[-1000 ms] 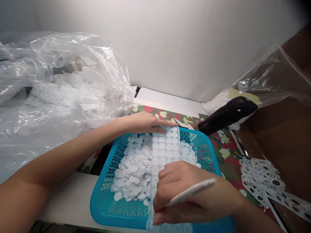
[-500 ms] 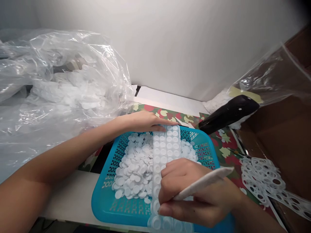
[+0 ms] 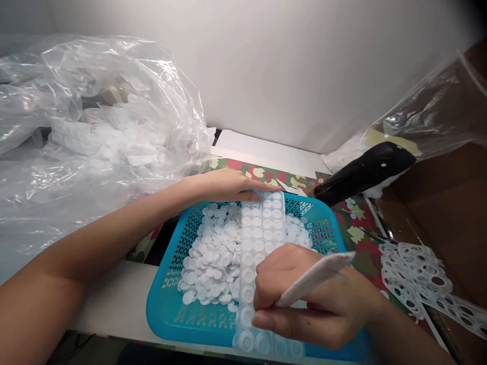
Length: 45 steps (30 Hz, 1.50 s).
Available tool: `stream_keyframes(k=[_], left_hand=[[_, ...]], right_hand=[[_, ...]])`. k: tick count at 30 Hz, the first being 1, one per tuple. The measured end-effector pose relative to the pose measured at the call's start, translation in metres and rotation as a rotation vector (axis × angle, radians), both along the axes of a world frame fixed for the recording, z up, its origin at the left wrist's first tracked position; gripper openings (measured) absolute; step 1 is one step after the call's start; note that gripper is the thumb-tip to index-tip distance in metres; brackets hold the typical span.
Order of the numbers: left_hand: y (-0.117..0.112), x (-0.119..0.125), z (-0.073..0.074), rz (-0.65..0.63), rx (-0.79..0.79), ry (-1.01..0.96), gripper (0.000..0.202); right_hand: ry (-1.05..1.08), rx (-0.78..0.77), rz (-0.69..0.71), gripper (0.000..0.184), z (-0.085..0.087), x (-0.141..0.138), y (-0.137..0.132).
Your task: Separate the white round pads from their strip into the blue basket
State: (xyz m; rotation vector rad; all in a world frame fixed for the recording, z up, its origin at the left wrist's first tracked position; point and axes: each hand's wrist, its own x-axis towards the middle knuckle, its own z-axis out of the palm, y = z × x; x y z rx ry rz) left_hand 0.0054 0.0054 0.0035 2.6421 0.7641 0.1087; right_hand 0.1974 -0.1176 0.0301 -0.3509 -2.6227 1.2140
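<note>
A translucent strip (image 3: 262,238) of round white discs in neat double rows lies lengthwise across a blue plastic basket (image 3: 163,314), running from the far rim over the near rim, where its end hangs just past the edge. Beneath and beside it, loose white discs (image 3: 209,258) lie heaped on the basket floor, mostly to the left of the strip, with a smaller patch to its right.

The left hand (image 3: 224,185) lies flat and open, its arm stretched across from the left, with the fingertips resting on the far end of the strip. The right hand (image 3: 304,304) is curled closed around a white tapered stick (image 3: 315,279), gripping it between thumb and fingers with the tip angled up and to the right. That hand sits over the near half of the strip, with the thumb by its lower part.

The basket rests at the near edge of a white counter (image 3: 114,289), partly on a red-and-green leaf-patterned sheet (image 3: 353,228). To the left, a clear plastic bag (image 3: 114,101) bulges with white discs. To the right lie a black tapered handle (image 3: 365,172), punched white lattice scrap (image 3: 414,279), and a cardboard box (image 3: 429,228).
</note>
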Motion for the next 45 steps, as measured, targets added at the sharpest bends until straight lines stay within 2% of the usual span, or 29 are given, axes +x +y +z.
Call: stream_keyframes(k=[7, 16, 24, 35, 39, 45], left_hand=[[0.0, 0.0, 0.0, -0.003, -0.014, -0.008, 0.044], [0.0, 0.0, 0.0, 0.005, -0.015, 0.018, 0.044], [-0.001, 0.001, 0.0, 0.01, -0.002, 0.005, 0.044], [0.0, 0.0, 0.0, 0.003, 0.014, 0.008, 0.046], [-0.001, 0.001, 0.001, 0.006, 0.013, 0.021, 0.045], [0.0, 0.0, 0.0, -0.005, 0.023, 0.019, 0.046]], right_hand=[[0.034, 0.004, -0.006, 0.025, 0.002, -0.002, -0.002], [-0.163, 0.101, 0.169, 0.003, -0.003, 0.0, -0.003], [0.038, -0.024, 0.048, 0.026, 0.005, 0.004, 0.004], [-0.028, -0.084, 0.074, 0.028, 0.001, 0.005, 0.006], [-0.054, -0.058, 0.081, 0.028, 0.002, 0.004, 0.005], [-0.194, 0.033, 0.167, 0.019, 0.001, 0.004, 0.003]])
